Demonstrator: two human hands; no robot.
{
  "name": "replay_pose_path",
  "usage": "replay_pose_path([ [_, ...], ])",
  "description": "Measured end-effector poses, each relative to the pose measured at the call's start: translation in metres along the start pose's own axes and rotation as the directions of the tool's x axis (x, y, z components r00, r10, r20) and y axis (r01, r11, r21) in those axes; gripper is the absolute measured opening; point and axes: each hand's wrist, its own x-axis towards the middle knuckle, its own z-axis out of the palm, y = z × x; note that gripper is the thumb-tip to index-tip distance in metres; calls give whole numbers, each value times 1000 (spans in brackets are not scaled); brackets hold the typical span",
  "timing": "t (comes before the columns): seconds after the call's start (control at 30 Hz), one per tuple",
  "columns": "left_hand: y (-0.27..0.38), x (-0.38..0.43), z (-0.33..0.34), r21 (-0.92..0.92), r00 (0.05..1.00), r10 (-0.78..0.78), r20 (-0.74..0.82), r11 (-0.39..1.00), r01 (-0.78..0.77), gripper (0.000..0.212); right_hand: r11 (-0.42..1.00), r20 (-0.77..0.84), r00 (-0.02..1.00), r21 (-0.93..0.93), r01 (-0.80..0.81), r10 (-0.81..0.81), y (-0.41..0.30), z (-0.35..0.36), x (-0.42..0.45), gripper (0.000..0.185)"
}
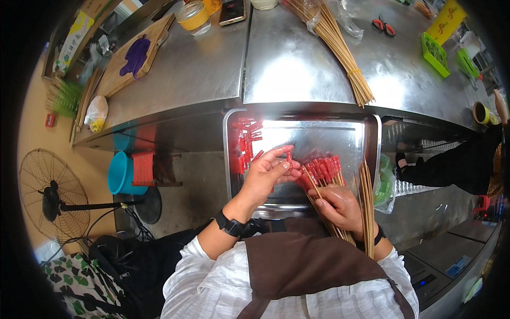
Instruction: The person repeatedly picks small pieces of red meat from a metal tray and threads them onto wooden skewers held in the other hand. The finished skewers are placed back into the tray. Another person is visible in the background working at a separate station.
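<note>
Between the thumb and fingers of my left hand (267, 169) is a small red strip of food (289, 156), held upright over a steel tray (301, 118). My right hand (336, 206) grips a thin wooden skewer (311, 180), whose tip points up toward my left fingers. Beneath that hand lies a row of skewers with red glossy pieces (323, 169) on their ends. Loose red strips (246, 145) are heaped on the tray's left side. Bare wooden skewers (365, 207) lean along the tray's right side, next to my right wrist.
Beyond the tray, a steel table (207, 71) carries a bundle of skewers (338, 48), scissors (383, 27), a jar (193, 18), a phone (232, 12) and a wooden cutting board (115, 77). A fan (53, 199) and blue bucket (119, 173) stand left. Another person's leg (446, 167) is at right.
</note>
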Motion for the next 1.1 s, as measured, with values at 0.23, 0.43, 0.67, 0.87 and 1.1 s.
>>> replay_pose_path([
  [0.23,-1,9,18,-234,994,-82,-77,970,62,30,997,51,997,-47,-54,56,-1,-1,1,16],
  [0.43,-1,6,25,-244,991,-18,-135,970,-16,30,995,61,996,-78,-60,64,-3,1,2,14],
  [0.67,-4,6,29,-224,990,19,-143,973,-51,30,992,82,993,-98,-76,85,-4,-1,3,14],
  [0.87,-6,3,36,-197,985,78,-151,975,-107,29,995,48,996,-74,-69,73,-1,2,2,14],
  [1.1,-13,-1,46,-142,976,171,-131,972,-190,26,995,25,996,-41,-90,91,1,3,0,14],
])
